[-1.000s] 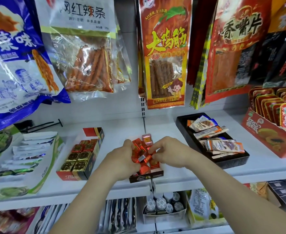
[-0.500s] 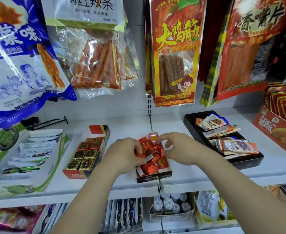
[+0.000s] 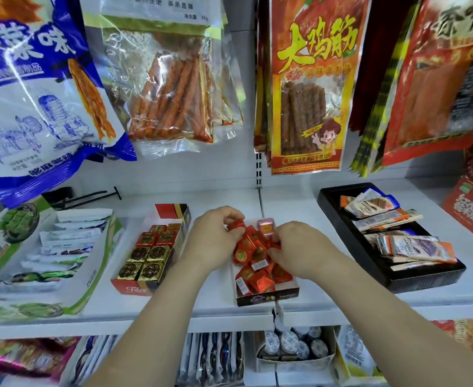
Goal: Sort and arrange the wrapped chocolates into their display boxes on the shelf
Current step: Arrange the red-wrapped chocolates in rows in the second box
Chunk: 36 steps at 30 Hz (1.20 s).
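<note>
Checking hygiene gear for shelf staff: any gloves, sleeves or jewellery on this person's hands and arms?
None visible. The left hand and right hand are ungloved, without rings, watch or bracelet. The left forearm and right forearm are uncovered to the frame's edge; no sleeve shows.

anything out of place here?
Yes: one pink foil-wrapped chocolate sits at the back of the small dark cardboard display box; everything else there is red foil-wrapped chocolates, heaped untidily, unlike the neat rows in the red cardboard box beside it.
</note>
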Each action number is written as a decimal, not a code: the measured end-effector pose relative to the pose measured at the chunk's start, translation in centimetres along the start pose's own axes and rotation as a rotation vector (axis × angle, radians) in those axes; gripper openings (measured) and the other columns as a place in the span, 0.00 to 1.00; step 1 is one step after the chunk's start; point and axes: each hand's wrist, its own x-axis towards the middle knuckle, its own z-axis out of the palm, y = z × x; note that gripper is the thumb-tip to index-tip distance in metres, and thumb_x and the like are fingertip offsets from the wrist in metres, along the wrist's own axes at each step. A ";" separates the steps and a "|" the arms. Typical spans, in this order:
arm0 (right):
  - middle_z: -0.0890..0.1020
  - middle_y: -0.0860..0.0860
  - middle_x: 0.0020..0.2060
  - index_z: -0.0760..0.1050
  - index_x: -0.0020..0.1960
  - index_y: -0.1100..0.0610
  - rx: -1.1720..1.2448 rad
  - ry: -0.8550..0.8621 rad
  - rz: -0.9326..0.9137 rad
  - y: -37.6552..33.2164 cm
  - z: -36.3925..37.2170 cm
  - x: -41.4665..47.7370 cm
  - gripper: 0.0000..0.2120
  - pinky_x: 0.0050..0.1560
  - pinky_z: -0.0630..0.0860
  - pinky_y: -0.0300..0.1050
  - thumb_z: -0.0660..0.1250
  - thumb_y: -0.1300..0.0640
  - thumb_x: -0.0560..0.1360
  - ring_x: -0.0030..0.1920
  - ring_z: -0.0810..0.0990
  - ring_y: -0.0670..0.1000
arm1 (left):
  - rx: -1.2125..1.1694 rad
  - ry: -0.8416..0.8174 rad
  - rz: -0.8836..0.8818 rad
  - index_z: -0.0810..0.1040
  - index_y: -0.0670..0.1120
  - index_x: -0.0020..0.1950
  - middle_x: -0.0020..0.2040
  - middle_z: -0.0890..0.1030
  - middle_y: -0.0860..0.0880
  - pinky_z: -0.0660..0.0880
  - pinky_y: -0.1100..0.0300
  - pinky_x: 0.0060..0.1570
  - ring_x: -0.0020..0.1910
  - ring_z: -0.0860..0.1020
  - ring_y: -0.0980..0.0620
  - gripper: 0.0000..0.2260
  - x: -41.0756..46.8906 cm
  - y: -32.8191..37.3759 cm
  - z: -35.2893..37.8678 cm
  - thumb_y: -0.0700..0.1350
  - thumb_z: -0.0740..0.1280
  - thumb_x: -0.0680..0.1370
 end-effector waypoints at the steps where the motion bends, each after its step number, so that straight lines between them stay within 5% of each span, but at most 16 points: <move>1: 0.78 0.53 0.49 0.73 0.48 0.54 -0.020 0.009 0.004 -0.1 0.0 0.1 0.08 0.43 0.71 0.45 0.63 0.50 0.76 0.50 0.78 0.55 | 0.007 -0.002 0.011 0.81 0.52 0.55 0.52 0.81 0.54 0.77 0.61 0.49 0.46 0.78 0.55 0.10 0.1 0.0 0.4 0.43 0.70 0.76; 7: 0.78 0.53 0.49 0.68 0.46 0.53 -0.032 0.007 0.044 -0.6 -0.5 0.4 0.05 0.40 0.69 0.44 0.64 0.54 0.74 0.45 0.75 0.54 | 0.033 -0.056 0.019 0.79 0.50 0.63 0.61 0.80 0.51 0.70 0.63 0.62 0.61 0.76 0.53 0.13 0.7 -0.2 1.7 0.41 0.65 0.79; 11: 0.80 0.53 0.47 0.74 0.47 0.55 0.009 0.022 0.061 -0.2 -0.8 0.4 0.06 0.40 0.72 0.44 0.67 0.54 0.72 0.43 0.76 0.54 | 0.085 -0.017 0.067 0.77 0.54 0.63 0.56 0.79 0.53 0.76 0.59 0.53 0.50 0.76 0.54 0.14 0.6 0.7 1.0 0.44 0.66 0.78; 15: 0.80 0.53 0.48 0.77 0.52 0.56 0.061 0.057 0.073 0.1 -1.4 0.4 0.12 0.43 0.77 0.46 0.69 0.54 0.71 0.47 0.79 0.55 | 0.298 -0.205 0.130 0.83 0.53 0.44 0.42 0.81 0.56 0.76 0.60 0.44 0.43 0.78 0.55 0.03 -0.8 3.1 -0.4 0.50 0.70 0.74; 18: 0.81 0.54 0.44 0.79 0.49 0.56 0.107 0.047 0.074 0.3 -1.3 0.5 0.10 0.36 0.73 0.42 0.70 0.55 0.70 0.43 0.79 0.55 | 0.563 -0.272 0.170 0.82 0.53 0.46 0.44 0.80 0.53 0.77 0.55 0.45 0.44 0.78 0.51 0.11 -2.5 4.1 0.7 0.58 0.69 0.71; 25: 0.83 0.64 0.35 0.82 0.41 0.67 0.522 -0.038 0.124 2.1 -2.2 0.6 0.10 0.38 0.78 0.48 0.70 0.59 0.71 0.31 0.77 0.52 | 0.729 -0.165 0.170 0.72 0.51 0.40 0.40 0.73 0.51 0.70 0.57 0.40 0.42 0.71 0.48 0.14 -2.6 4.6 2.2 0.61 0.65 0.73; 30: 0.83 0.63 0.41 0.79 0.48 0.65 0.865 -0.092 0.181 3.0 -2.4 0.2 0.04 0.45 0.83 0.48 0.69 0.66 0.74 0.39 0.84 0.56 | 0.784 -0.167 0.083 0.69 0.50 0.39 0.38 0.71 0.51 0.68 0.57 0.42 0.42 0.70 0.48 0.16 -2.4 4.9 2.5 0.61 0.69 0.70; 36: 0.81 0.57 0.36 0.77 0.49 0.65 1.025 -0.066 0.194 3.1 -2.4 -0.3 0.04 0.31 0.78 0.37 0.69 0.69 0.74 0.36 0.83 0.53 | 0.743 -0.154 0.113 0.69 0.50 0.38 0.34 0.68 0.52 0.68 0.58 0.40 0.42 0.73 0.48 0.13 -2.1 4.8 2.8 0.56 0.69 0.69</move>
